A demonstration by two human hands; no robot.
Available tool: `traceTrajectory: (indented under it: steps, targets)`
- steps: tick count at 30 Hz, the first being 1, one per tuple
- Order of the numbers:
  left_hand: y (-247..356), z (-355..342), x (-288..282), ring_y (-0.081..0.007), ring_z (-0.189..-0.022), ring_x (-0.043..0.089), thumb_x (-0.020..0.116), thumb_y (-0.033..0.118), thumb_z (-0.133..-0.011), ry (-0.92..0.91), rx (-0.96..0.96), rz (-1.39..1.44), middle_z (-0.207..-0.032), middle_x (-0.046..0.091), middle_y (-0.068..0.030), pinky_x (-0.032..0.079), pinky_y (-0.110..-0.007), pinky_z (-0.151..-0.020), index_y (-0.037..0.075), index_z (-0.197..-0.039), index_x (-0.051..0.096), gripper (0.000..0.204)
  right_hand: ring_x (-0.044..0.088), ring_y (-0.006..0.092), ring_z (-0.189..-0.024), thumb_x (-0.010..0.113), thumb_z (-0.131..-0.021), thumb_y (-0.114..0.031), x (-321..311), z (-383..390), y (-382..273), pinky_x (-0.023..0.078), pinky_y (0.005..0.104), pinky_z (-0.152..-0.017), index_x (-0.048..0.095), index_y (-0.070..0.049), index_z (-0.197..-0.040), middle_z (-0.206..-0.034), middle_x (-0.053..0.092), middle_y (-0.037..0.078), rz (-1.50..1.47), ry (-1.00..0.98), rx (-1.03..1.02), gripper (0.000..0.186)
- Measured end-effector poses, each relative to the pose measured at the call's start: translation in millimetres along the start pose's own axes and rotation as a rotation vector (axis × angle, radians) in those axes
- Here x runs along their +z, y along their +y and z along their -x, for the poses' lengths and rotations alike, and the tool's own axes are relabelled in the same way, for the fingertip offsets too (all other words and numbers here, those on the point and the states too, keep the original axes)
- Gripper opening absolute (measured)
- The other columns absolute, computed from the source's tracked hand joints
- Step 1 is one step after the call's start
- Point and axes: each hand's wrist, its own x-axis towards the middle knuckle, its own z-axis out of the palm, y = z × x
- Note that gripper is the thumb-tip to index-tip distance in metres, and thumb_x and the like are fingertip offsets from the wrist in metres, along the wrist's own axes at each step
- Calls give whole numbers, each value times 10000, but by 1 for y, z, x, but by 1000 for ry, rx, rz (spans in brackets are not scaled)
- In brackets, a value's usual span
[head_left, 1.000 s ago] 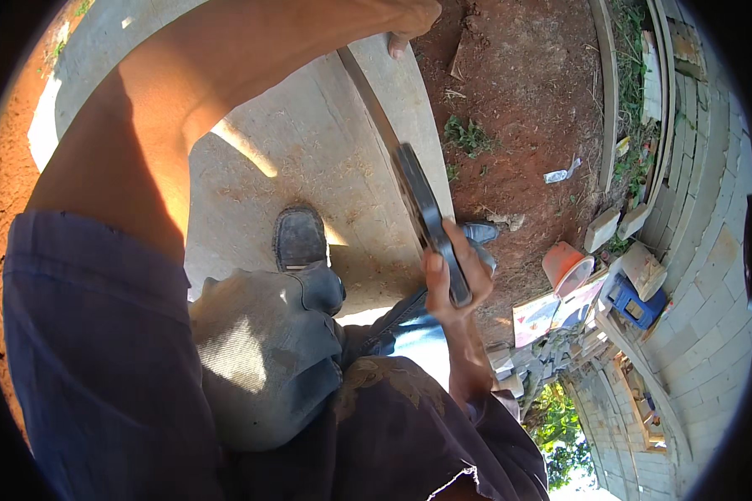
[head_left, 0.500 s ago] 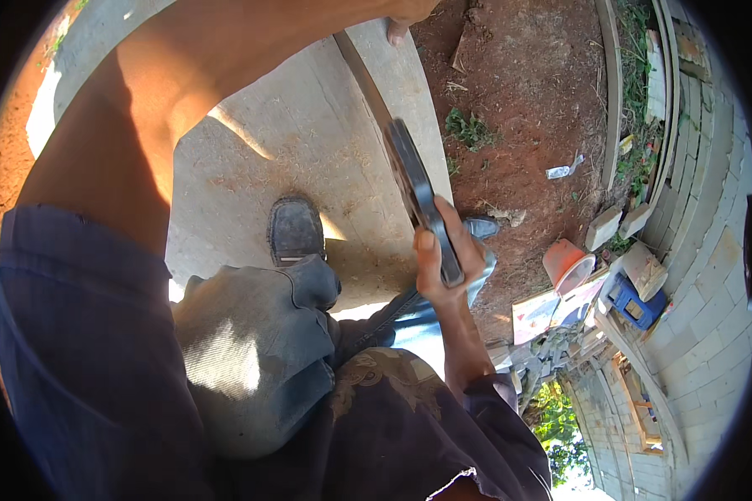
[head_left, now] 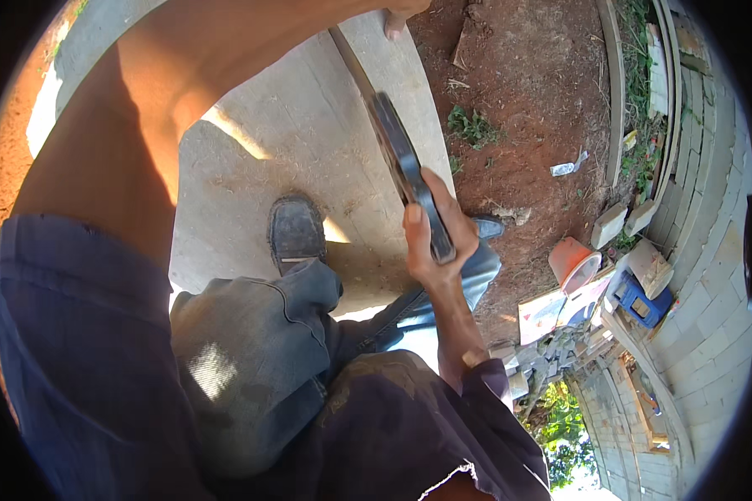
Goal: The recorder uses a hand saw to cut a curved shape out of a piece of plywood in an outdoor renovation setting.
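My right hand (head_left: 439,230) grips an elongated dark hand tool (head_left: 393,134) with rounded ends, thumb along one side and fingers along the other. The tool lies in line with the long brown edge (head_left: 348,58) of a pale board (head_left: 405,88). My left hand (head_left: 401,17) is at the board's far part near the top rim, partly cut off, its bent fingers on the board. A wide pale surface (head_left: 251,192) lies beneath, with my dark shoe (head_left: 297,230) on it and my bent jeans-clad knee (head_left: 251,351) nearer.
Red soil (head_left: 518,83) with weeds and litter lies to the right. Beyond are planks (head_left: 612,100), a red bucket (head_left: 572,263), a pale container (head_left: 647,267), a blue plastic object (head_left: 639,302), rubble and a block wall (head_left: 714,250).
My right hand and the dark tool have moved forward along the brown edge, up and left in the view. My left hand stays at the far part, shifting slightly.
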Motion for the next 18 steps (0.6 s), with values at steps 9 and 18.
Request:
traceTrajectory:
  steps: [9, 18]
  targets:
    - [-47, 25, -5, -370, -1205, 584, 881, 431, -681, -161, -252, -37, -1249, 649, -202, 399, -517, -1110, 99, -1227, 685, 668, 585, 127, -568, 639, -892, -102, 52, -27, 14, 463, 243, -541, 642, 41, -1187, -751, 666, 114, -187, 17, -186, 328]
    - [-62, 51, 15, -411, -1160, 600, 887, 319, -681, 196, 109, 114, -1141, 702, -172, 440, -659, -1000, 34, -1049, 751, 485, 611, 163, -562, 594, -889, -142, -50, 83, 0, 496, 295, -527, 639, 76, -1150, -647, 636, 119, -128, -24, -90, 343]
